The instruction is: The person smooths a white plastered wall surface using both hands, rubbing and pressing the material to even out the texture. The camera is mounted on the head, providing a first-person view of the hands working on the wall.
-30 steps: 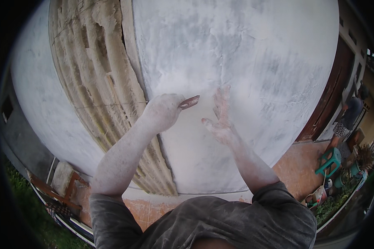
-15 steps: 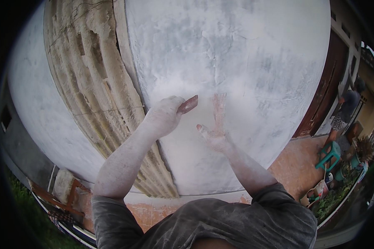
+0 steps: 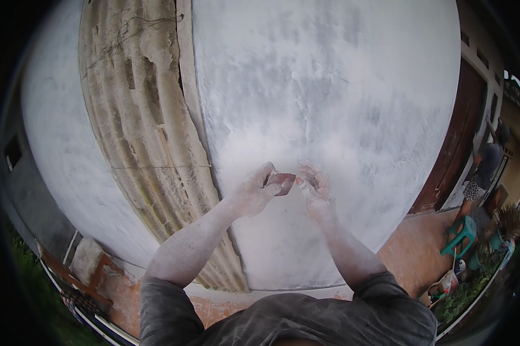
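My left hand [image 3: 253, 193] is closed on a folded piece of reddish-brown sandpaper [image 3: 283, 183], which sticks out to the right between its thumb and fingers. Close beside it, my right hand [image 3: 319, 193] holds nothing that I can see. Its fingers are loosely bent and apart, and its thumb tip comes up to the sandpaper's right edge; whether it touches I cannot tell. Both hands and forearms are coated in pale dust. Behind them is a white-grey plastered wall [image 3: 341, 109] with powdery, patchy spots.
Weathered corrugated sheeting [image 3: 139, 121] runs down the wall at left. Orange floor tiles [image 3: 413, 236] lie below. At right are a brown door [image 3: 450, 127], a green plastic stool [image 3: 461, 237], potted plants [image 3: 508, 222] and another person [image 3: 485, 167]. A wooden frame [image 3: 90, 277] stands lower left.
Both hands have come lower and closer together. My left hand has turned the sandpaper to show more of its face. The stretched fingers of my right hand have bent. The view has shifted slightly.
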Demonstrator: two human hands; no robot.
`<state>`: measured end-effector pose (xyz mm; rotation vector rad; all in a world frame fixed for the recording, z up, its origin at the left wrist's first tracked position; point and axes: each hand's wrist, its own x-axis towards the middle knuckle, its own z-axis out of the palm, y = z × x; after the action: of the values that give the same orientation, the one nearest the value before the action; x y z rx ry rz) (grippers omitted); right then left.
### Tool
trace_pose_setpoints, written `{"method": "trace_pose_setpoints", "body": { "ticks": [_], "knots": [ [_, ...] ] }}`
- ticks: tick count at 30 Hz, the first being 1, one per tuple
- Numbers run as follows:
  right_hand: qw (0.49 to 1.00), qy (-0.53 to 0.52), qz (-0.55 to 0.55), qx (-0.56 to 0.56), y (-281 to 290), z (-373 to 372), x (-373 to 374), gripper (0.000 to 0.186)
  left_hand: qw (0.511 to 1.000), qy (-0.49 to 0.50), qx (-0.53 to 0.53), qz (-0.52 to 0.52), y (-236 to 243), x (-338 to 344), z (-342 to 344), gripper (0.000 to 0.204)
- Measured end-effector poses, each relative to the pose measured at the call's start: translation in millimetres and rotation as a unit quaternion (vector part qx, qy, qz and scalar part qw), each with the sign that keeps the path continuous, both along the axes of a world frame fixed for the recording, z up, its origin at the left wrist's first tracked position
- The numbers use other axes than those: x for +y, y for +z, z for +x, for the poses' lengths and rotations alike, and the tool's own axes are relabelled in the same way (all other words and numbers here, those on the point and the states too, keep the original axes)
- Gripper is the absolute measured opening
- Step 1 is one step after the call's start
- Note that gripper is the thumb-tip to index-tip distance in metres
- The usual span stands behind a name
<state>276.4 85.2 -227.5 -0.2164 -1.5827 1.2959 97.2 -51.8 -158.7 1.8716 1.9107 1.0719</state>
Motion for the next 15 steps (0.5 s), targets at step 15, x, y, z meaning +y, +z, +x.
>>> {"method": "trace_pose_setpoints", "body": {
  "ticks": [15],
  "knots": [
    [0.923,-0.279,0.263,0.003,30.7,4.6,54.7,0.034,0.671,0.343,0.497,0.431,194.4,72.8,-58.9,0.063]
  ]
}}
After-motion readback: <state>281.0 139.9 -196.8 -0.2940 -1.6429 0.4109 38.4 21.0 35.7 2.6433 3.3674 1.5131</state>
